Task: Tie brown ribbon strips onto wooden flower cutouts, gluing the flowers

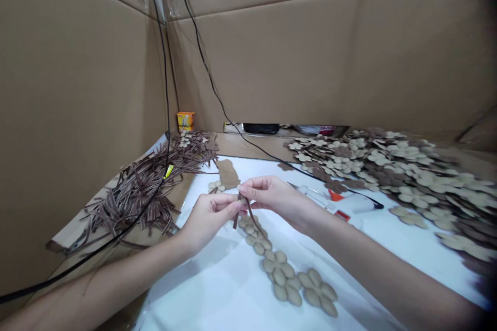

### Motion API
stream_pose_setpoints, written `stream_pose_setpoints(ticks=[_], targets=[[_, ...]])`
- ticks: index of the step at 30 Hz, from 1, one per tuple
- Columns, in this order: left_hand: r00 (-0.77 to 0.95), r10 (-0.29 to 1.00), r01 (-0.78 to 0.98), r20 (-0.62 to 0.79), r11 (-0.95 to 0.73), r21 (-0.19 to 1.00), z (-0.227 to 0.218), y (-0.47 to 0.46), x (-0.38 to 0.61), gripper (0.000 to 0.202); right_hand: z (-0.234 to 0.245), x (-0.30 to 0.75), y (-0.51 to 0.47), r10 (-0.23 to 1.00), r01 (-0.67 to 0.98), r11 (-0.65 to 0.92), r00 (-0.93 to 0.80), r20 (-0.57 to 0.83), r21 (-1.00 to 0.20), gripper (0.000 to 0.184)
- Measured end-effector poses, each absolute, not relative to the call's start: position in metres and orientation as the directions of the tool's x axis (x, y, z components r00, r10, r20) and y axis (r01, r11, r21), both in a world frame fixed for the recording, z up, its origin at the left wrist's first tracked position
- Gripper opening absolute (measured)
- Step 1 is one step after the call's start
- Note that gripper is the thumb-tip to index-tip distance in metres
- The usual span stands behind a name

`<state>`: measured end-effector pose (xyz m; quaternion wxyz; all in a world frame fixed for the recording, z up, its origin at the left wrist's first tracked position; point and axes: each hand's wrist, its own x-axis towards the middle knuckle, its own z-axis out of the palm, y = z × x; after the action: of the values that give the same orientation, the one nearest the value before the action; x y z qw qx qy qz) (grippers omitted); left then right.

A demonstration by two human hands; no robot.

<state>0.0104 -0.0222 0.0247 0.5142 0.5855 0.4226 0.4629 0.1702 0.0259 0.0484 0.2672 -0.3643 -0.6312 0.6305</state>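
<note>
A thin brown stitched strip [252, 215] is pinched between the fingertips of both my hands above a white board [209, 274]. My left hand [212, 214] holds it from the left, with a short end hanging below the thumb. On the other side, my right hand [272, 199] grips its upper part between thumb and fingers; a longer tail curves down. Beneath and in front of my hands, several beige petal-shaped flowers [280, 275] lie in a slanting, partly overlapping row. A further beige flower [216, 186] with a piece of strip on it sits behind my left hand.
A heap of brown strips [135, 196] lies left; piled beige and brown flowers [388, 160] spread right. A white tool with an orange part, resembling a glue gun [355, 202], rests near my right forearm. Black cables [205, 67] cross the space. Cardboard walls [291, 57] enclose it.
</note>
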Motion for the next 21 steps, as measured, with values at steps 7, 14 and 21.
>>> stream_pose_setpoints(ticks=[7, 14, 21], targets=[[0.18, 0.982, 0.055, 0.059, -0.07, 0.996, 0.023, -0.024, 0.013, 0.023, 0.05, 0.172, 0.024, 0.79, 0.161, -0.099, -0.587, -0.176, -0.982, 0.037], [0.165, 0.982, 0.116, 0.096, -0.116, 0.986, 0.019, -0.023, 0.012, 0.03, 0.04, 0.161, 0.016, 0.833, 0.096, -0.102, -0.536, -0.138, -0.99, 0.036], [0.152, 0.982, 0.058, 0.11, -0.12, 0.991, 0.011, -0.021, 0.01, 0.033, 0.031, 0.156, 0.017, 0.829, 0.02, -0.104, -0.551, -0.098, -0.994, 0.034]])
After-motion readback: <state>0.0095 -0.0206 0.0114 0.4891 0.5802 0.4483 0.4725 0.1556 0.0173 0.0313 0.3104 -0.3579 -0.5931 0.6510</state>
